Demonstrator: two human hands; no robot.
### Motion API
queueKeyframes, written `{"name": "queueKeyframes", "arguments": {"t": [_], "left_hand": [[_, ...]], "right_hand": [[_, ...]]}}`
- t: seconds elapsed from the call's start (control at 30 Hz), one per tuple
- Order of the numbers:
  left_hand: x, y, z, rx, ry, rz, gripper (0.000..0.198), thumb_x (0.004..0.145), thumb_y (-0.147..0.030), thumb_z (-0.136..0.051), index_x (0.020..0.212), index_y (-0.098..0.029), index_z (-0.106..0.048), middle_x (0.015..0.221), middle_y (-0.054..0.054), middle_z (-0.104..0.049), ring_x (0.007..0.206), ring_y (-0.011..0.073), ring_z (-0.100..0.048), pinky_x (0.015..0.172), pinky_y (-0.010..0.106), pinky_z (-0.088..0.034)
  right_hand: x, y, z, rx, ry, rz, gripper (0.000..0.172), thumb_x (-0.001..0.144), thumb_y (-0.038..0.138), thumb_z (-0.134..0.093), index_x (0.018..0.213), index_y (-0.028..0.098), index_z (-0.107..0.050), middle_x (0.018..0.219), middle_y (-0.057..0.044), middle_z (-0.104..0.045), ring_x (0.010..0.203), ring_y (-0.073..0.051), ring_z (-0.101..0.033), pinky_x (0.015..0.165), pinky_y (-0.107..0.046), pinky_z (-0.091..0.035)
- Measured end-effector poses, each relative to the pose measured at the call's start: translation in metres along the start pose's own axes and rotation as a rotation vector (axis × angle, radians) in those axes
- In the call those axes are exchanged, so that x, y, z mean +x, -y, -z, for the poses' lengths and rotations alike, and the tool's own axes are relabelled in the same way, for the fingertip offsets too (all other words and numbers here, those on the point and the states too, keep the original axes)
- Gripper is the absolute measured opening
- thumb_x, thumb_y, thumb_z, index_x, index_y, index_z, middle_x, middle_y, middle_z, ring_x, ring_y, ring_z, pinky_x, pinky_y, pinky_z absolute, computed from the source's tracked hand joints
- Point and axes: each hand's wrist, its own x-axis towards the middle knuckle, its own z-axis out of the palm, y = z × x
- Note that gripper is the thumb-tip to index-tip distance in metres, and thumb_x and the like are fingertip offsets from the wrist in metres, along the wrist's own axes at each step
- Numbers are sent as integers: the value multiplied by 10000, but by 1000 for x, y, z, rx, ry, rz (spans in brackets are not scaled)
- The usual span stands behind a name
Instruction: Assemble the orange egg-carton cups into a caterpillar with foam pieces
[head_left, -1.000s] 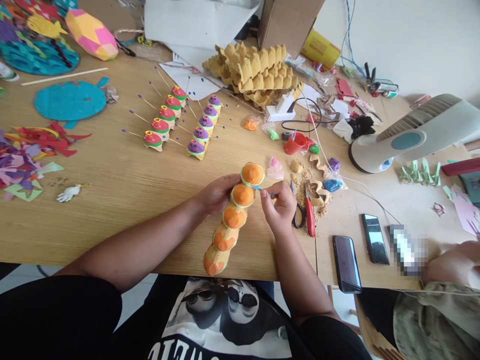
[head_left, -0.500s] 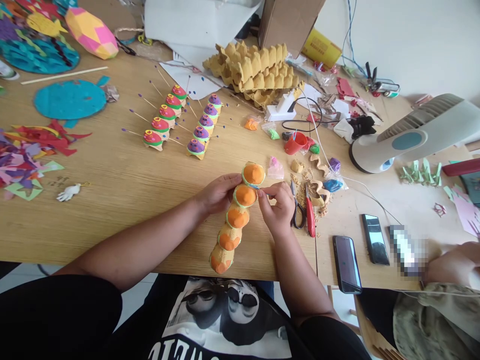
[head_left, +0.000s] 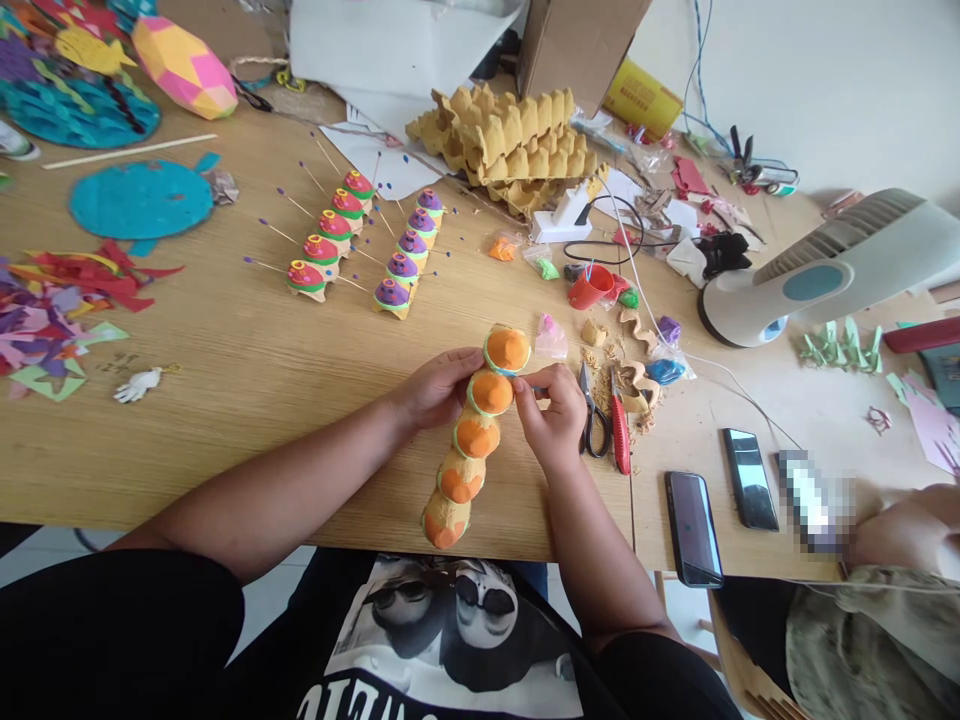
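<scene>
My left hand (head_left: 441, 388) is closed on the upper left side of an egg-carton strip (head_left: 471, 465), which tilts above the table edge. Its bumps carry orange clay caps (head_left: 491, 393), several with thin pale green rims. A thin blue clay strand (head_left: 510, 373) lies in the dip between the two farthest caps. At the right end of that strand, the thumb and forefinger of my right hand (head_left: 556, 412) are pinched together, touching the strip's edge. The fingertips partly hide what they grip. My left fingers are mostly behind the strip.
Scissors (head_left: 598, 425) and a red-handled cutter (head_left: 620, 430) lie right of my right hand. Two decorated carton strips, one red-topped (head_left: 319, 250) and one purple-topped (head_left: 403, 265), stand farther back. A fan (head_left: 817, 275), phones (head_left: 694, 528) and another person's arm (head_left: 907, 530) are right.
The blue strand now sits lower in the dip between the two farthest caps. My right fingertips have shifted very slightly; the carton strip's near end has moved a little to the right.
</scene>
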Motion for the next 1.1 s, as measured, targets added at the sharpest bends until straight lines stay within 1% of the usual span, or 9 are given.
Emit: {"name": "queueKeyframes", "arguments": {"t": [0.1, 0.23, 0.43, 0.53, 0.63, 0.73, 0.9, 1.03, 1.1], "left_hand": [[0, 0, -1, -13, -9, 12, 215, 831, -442, -736, 766, -240, -701, 712, 40, -680, 645, 191, -607, 601, 293, -436], [-1, -1, -2, -39, -10, 15, 196, 830, -412, -746, 762, -233, -704, 697, 27, -671, 604, 160, -573, 594, 280, -418], [-1, -1, -1, -79, 8, 28, 181, 853, -395, -729, 763, -240, -697, 687, 17, -669, 595, 151, -579, 606, 277, -426], [-1, -1, -1, -78, -8, 26, 170, 848, -392, -732, 774, -243, -702, 697, 21, -677, 605, 162, -591, 611, 284, -427], [0, -1, -1, -96, -27, 27, 165, 853, -386, -725, 776, -243, -700, 713, 25, -679, 619, 165, -599, 607, 280, -433], [0, -2, -2, -109, -12, 37, 166, 857, -379, -718, 769, -239, -694, 721, 24, -684, 635, 161, -613, 611, 271, -446], [-1, -3, -4, -79, -2, 27, 170, 842, -386, -727, 771, -234, -702, 746, 43, -711, 654, 178, -625, 620, 281, -463], [-2, -3, -3, -74, -23, 40, 169, 846, -382, -724, 771, -233, -702, 719, 41, -692, 631, 176, -612, 601, 278, -451], [-2, -3, -2, -80, -30, 48, 170, 850, -382, -725, 771, -234, -699, 707, 39, -682, 636, 181, -618, 600, 278, -450]], "right_hand": [[-1, 0, 0, 51, -21, -2, 194, 959, 289, -659, 782, 219, -621, 677, 13, -583, 631, -137, -533, 602, -310, -442], [-1, 0, -1, 6, -24, -9, 185, 964, 276, -651, 792, 218, -619, 687, 12, -595, 627, -136, -531, 611, -317, -438], [0, 0, 2, -38, -66, 134, 130, 932, 203, -678, 815, 226, -625, 681, 16, -570, 629, -142, -520, 597, -319, -409], [1, -2, 5, -58, -88, 170, 114, 932, 202, -668, 830, 233, -628, 683, 12, -574, 629, -149, -524, 599, -329, -407], [1, -4, 5, -83, -72, 176, 99, 934, 213, -664, 842, 238, -636, 689, 6, -585, 645, -160, -545, 613, -343, -417], [3, -4, 5, -97, -44, 194, 94, 937, 214, -667, 851, 240, -637, 698, 3, -593, 661, -165, -559, 619, -344, -420], [4, -4, 5, -127, -49, 271, 99, 927, 170, -697, 892, 242, -639, 728, 5, -626, 680, -163, -576, 635, -341, -431], [3, -6, 7, -150, -38, 258, 90, 927, 173, -696, 913, 253, -658, 767, -1, -648, 712, -173, -590, 678, -360, -455], [3, -6, 8, -138, -42, 253, 83, 926, 178, -693, 924, 256, -662, 772, -4, -653, 712, -177, -597, 675, -363, -462]]}}
